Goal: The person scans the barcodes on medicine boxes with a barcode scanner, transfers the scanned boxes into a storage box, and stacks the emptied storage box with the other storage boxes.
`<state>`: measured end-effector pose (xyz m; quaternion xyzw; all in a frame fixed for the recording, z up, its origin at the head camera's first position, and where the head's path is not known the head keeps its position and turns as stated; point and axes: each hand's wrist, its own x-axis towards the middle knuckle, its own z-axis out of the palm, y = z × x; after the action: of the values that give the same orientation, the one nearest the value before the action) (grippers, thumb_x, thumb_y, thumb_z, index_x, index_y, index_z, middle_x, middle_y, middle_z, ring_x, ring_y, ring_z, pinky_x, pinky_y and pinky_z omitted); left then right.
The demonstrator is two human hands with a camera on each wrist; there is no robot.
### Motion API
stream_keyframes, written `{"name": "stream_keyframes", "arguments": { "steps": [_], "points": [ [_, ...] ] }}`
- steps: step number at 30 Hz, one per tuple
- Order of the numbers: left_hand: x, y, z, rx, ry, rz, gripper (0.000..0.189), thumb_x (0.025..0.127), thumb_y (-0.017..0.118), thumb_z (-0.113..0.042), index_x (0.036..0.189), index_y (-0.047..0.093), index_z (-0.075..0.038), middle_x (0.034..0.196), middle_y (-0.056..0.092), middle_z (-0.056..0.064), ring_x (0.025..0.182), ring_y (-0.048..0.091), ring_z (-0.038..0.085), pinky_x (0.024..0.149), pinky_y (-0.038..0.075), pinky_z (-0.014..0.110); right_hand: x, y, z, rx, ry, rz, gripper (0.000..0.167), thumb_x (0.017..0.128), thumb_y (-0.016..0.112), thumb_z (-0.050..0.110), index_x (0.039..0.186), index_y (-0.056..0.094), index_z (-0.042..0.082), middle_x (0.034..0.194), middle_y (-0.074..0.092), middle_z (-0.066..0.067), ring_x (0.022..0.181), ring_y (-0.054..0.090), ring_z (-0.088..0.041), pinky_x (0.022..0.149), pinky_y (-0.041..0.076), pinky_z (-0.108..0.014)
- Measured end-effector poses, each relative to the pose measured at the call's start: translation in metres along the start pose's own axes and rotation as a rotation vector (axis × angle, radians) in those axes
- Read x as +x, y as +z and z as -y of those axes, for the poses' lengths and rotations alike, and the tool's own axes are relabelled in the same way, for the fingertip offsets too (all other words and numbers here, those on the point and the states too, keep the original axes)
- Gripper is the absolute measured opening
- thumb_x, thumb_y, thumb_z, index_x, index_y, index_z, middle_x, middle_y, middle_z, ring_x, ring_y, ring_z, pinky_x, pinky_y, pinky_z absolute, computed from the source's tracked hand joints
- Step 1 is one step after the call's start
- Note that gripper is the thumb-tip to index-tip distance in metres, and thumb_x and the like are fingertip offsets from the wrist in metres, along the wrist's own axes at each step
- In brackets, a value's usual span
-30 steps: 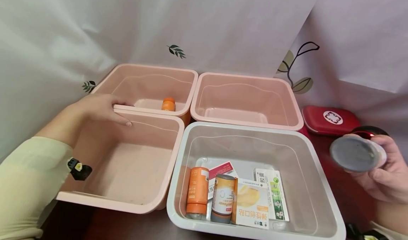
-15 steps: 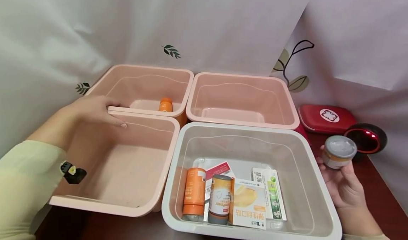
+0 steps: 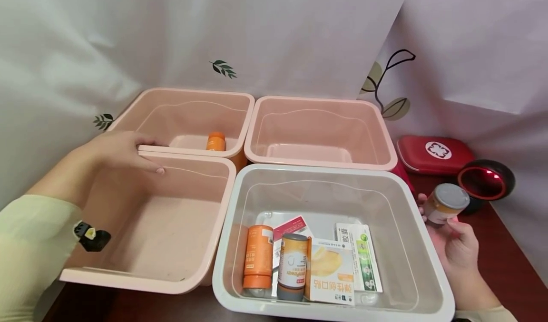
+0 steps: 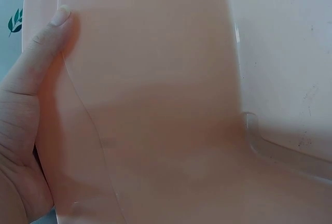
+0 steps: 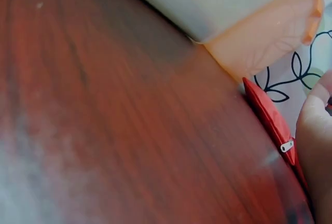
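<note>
Right of the grey bin (image 3: 325,196), the right hand (image 3: 457,249) pinches a grey-lidded bottle (image 3: 444,205) between thumb and fingers. Left of the grey bin, the left hand (image 3: 115,150) grips the nearer pink bin (image 3: 171,236) by its far rim.

The small grey-capped bottle (image 3: 446,205), its label orange and white, is gripped in the right hand (image 3: 457,248), cap upward and leaning right, just beyond the grey bin's (image 3: 430,247) right edge. The front-left pink bin (image 3: 171,236), an open rectangular plastic tub, stands upright on the dark red table (image 3: 505,241); the left hand (image 3: 117,151) holds its far edge, thumb against the inner wall.
</note>
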<state>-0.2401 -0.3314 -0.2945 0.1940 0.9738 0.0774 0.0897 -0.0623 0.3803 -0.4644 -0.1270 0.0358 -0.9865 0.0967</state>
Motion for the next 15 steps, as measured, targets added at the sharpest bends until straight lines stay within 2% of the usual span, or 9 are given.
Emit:
{"name": "stream_keyframes", "arguments": {
  "steps": [3,7,10,15],
  "points": [
    [-0.002,0.000,-0.001,-0.010,-0.005,0.000,0.073,0.078,0.092,-0.055,0.137,0.073,-0.016,0.104,0.075,-0.003,0.094,0.065,0.019,0.087,0.049,0.048,0.000,-0.003,0.006,0.077,0.013,0.004,0.057,0.101,0.035,0.010,0.156,0.045,0.005,0.154,0.048,-0.028,0.125,0.052,-0.047,0.112,0.042,-0.051],
    [-0.003,-0.001,-0.002,-0.018,-0.007,-0.002,0.073,0.078,0.093,-0.055,0.136,0.073,-0.016,0.103,0.075,-0.003,0.094,0.065,0.019,0.087,0.049,0.048,-0.001,-0.006,0.012,0.138,-0.024,-0.030,0.057,0.101,0.039,0.017,0.157,0.045,0.012,0.154,0.046,-0.030,0.124,0.050,-0.050,0.113,0.039,-0.051],
    [-0.003,-0.001,-0.003,-0.025,-0.008,0.000,0.073,0.078,0.093,-0.055,0.136,0.073,-0.016,0.103,0.075,-0.003,0.095,0.065,0.019,0.088,0.049,0.048,-0.003,-0.006,0.017,0.156,-0.055,-0.096,0.057,0.101,0.042,0.030,0.156,0.044,0.016,0.153,0.046,-0.027,0.122,0.050,-0.049,0.113,0.039,-0.051],
    [-0.002,-0.001,-0.002,-0.013,-0.005,0.003,0.074,0.078,0.093,-0.055,0.137,0.072,-0.015,0.104,0.075,-0.002,0.095,0.065,0.020,0.087,0.049,0.049,-0.007,-0.006,0.023,0.229,-0.072,-0.242,0.068,0.094,0.047,0.056,0.151,0.049,0.019,0.151,0.047,-0.020,0.120,0.050,-0.043,0.109,0.040,-0.049]
  ]
}}
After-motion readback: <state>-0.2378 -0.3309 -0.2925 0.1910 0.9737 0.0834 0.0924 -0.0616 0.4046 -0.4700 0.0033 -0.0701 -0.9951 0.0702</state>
